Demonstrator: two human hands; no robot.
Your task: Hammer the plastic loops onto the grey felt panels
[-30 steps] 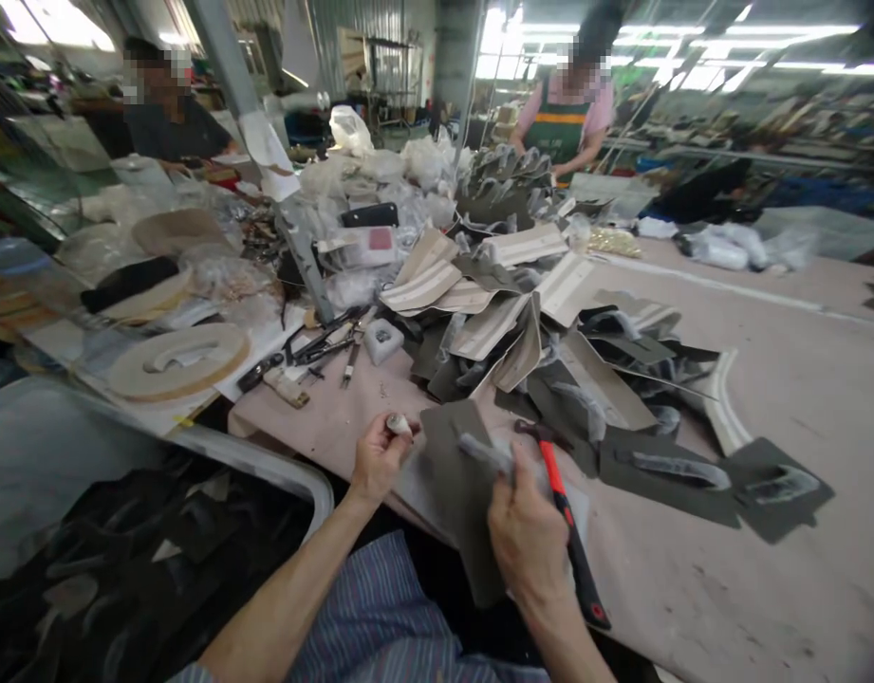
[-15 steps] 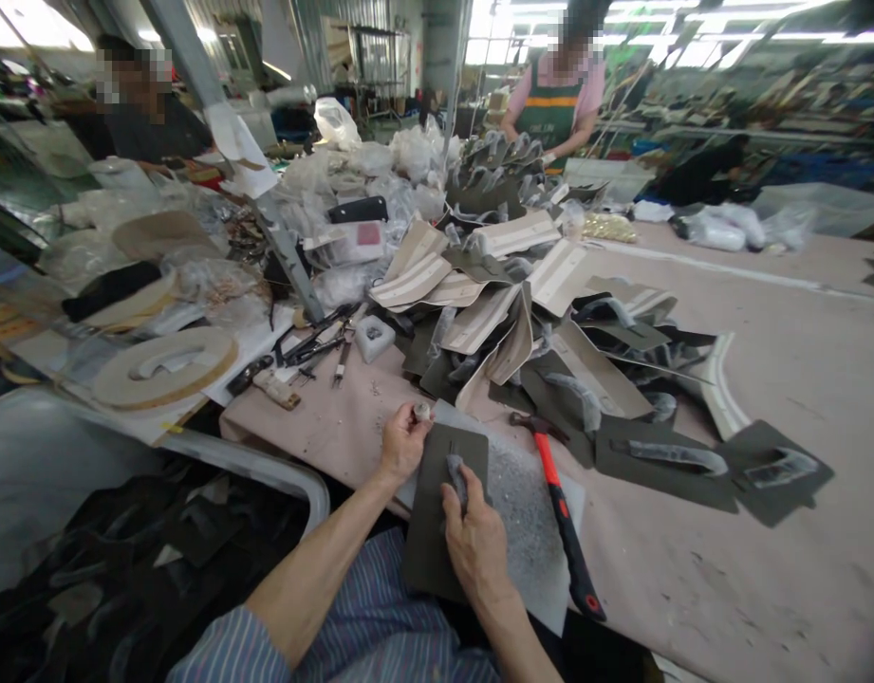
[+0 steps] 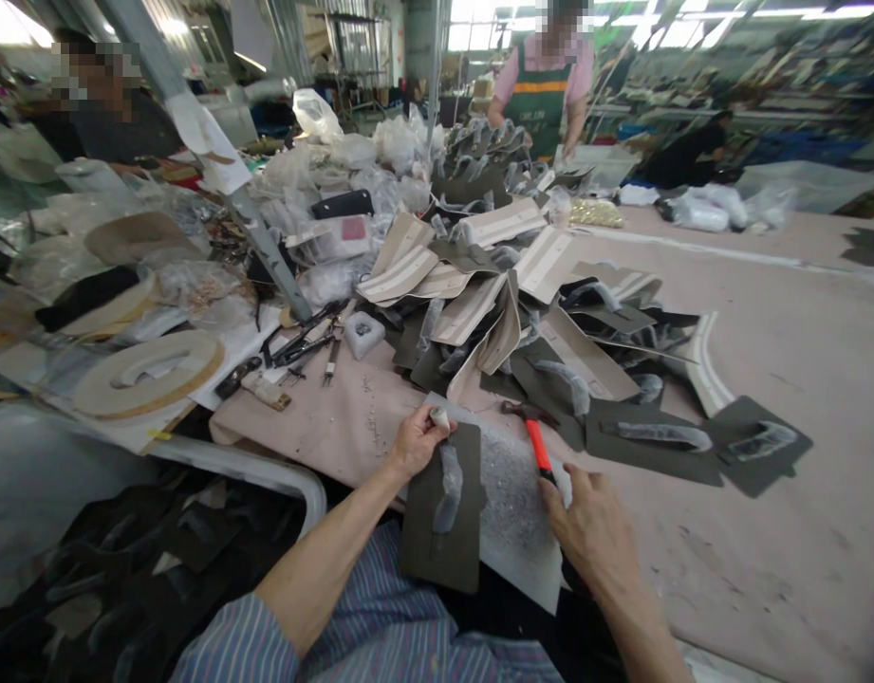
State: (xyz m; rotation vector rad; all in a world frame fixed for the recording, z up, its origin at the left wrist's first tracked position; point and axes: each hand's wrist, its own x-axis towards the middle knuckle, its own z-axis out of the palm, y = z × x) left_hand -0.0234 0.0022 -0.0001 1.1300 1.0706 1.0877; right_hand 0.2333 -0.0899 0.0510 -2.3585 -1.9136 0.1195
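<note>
My left hand (image 3: 417, 440) is closed on a small pale punch tool (image 3: 440, 415), held upright at the top edge of a dark olive leather piece (image 3: 442, 531) with a grey strip down its middle. That piece lies on a pitted white cutting pad (image 3: 514, 493) at the table's near edge. To the right, my right hand (image 3: 585, 526) wraps round the handle of a hammer (image 3: 534, 438) with a red-orange grip; the hammer's dark head lies on the table beyond the pad.
A heap of olive and cream cut leather pieces (image 3: 508, 313) fills the table's middle. Pliers and scissors (image 3: 312, 346), a cardboard ring (image 3: 148, 372) and plastic bags lie at left. A tub of dark pieces (image 3: 123, 560) stands below. Two other people work at the far side.
My right hand left the olive piece and moved right onto the hammer handle. My left hand with the punch shifted right to the piece's top edge.
</note>
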